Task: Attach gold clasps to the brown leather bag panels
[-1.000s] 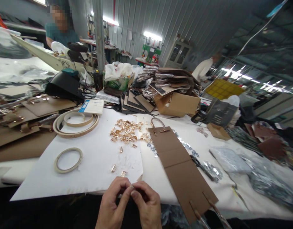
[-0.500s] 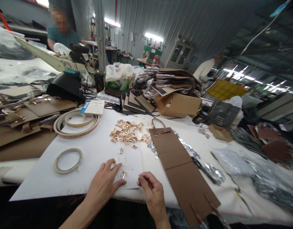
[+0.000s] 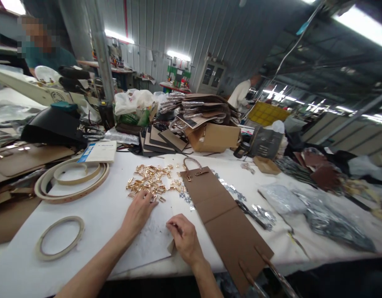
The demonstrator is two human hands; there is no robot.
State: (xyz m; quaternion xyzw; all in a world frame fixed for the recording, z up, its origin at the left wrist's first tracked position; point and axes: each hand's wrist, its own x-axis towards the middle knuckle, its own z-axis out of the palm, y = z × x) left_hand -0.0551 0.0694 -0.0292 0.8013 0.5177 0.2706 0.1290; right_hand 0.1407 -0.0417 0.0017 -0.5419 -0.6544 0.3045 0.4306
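My left hand (image 3: 140, 209) reaches to the near edge of a pile of small gold metal fittings (image 3: 150, 178). Its fingers are bent and slightly apart over the nearest pieces, and a loose fitting (image 3: 161, 199) lies just right of the thumb. Closer to the table's front edge, my right hand (image 3: 184, 236) has thumb and fingers pinched together; what they hold, if anything, is too small to name. Beside its wrist a small brownish corner (image 3: 171, 247) sticks up at the paper's edge. Right of it lies a long brown bag panel (image 3: 220, 211) with a looped handle.
A tape roll (image 3: 59, 238) and coiled strips (image 3: 71, 194) lie at left, near a booklet (image 3: 100, 152). Scissors (image 3: 251, 214) and plastic bags (image 3: 281, 198) are at right. Behind stand a cardboard box (image 3: 214, 138) and stacked panels (image 3: 200, 107). Two other people are farther back.
My left hand has moved forward from the front of the paper to the gold pile. My right hand stays pinched near the front edge. The view has turned somewhat to the right.
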